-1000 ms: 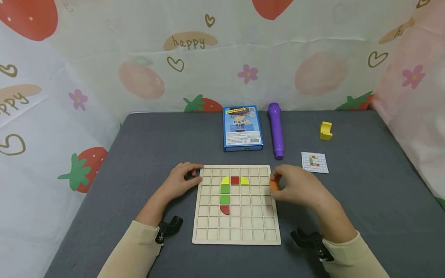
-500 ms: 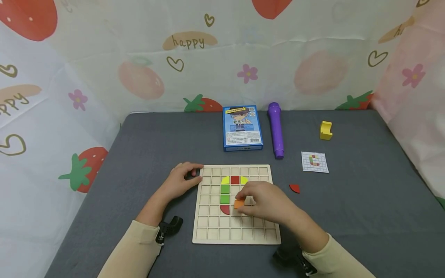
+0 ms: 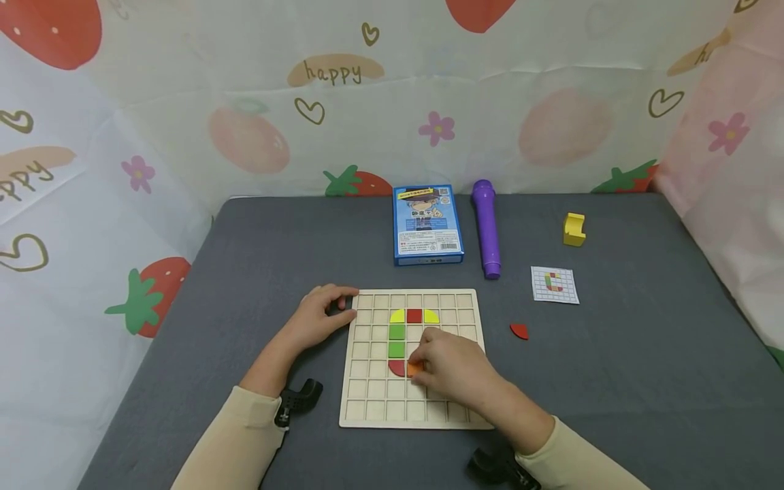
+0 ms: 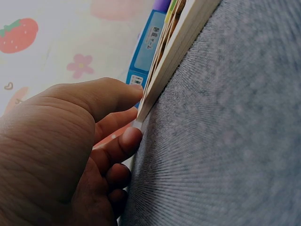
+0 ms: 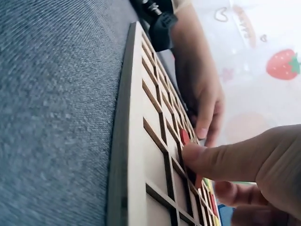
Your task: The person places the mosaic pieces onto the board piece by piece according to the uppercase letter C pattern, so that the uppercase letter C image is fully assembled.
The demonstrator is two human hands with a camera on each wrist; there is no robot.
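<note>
A wooden grid board lies on the table in front of the person. Its cells hold two yellow quarter-round tiles, a red square tile, two green square tiles and a red quarter-round tile. The right hand pinches an orange square tile between thumb and fingers, at the cell just right of that red quarter-round. At the board's far left corner, the left hand touches the edge with its thumb and index fingertips; its other fingers bend loosely beside the board.
Right of the board lies a loose red quarter-round tile, with a small pattern card behind it. Farther back are a yellow notched block, a purple microphone-shaped stick and a blue box.
The right hand has carried the orange tile from the board's right edge leftward and down to beside the red quarter-round. The loose red tile has come into sight. The left hand stays put.
</note>
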